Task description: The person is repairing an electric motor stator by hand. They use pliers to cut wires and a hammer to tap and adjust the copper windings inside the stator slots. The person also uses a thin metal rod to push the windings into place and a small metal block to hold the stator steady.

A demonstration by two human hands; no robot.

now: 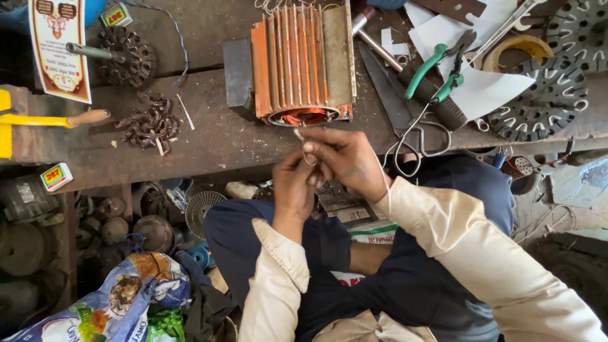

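While both hands meet just below the orange motor stator [303, 63] on the counter [209, 136], the left hand [293, 185] and right hand [345, 161] pinch a small wire loop [310, 158] between closed fingers. Green-handled pliers [437, 69] lie well to the right.

Whatever the pinching fingers [315, 154] hold is too small to tell.
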